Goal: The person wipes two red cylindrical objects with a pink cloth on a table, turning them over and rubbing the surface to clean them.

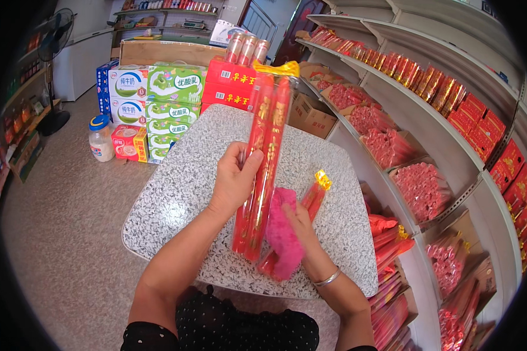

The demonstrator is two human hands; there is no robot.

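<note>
My left hand (239,175) grips a clear-wrapped pair of long red candles (263,166) with gold lettering and a yellow tie at the top, held tilted above the speckled table (171,206). A fluffy pink cloth (284,237) is in my right hand (299,221), against the lower right side of that pair. Beneath the cloth and right hand lies a second wrapped red pair (316,199) with a gold-coloured top, on the tabletop; its middle is hidden.
Shelves (421,223) on the right hold boxes of red wrapped goods. Beyond the table stand stacked milk cartons (175,87), red drink boxes (226,90) and a cardboard box (312,116). A plastic jar (101,139) and a standing fan (52,114) are on the floor at left.
</note>
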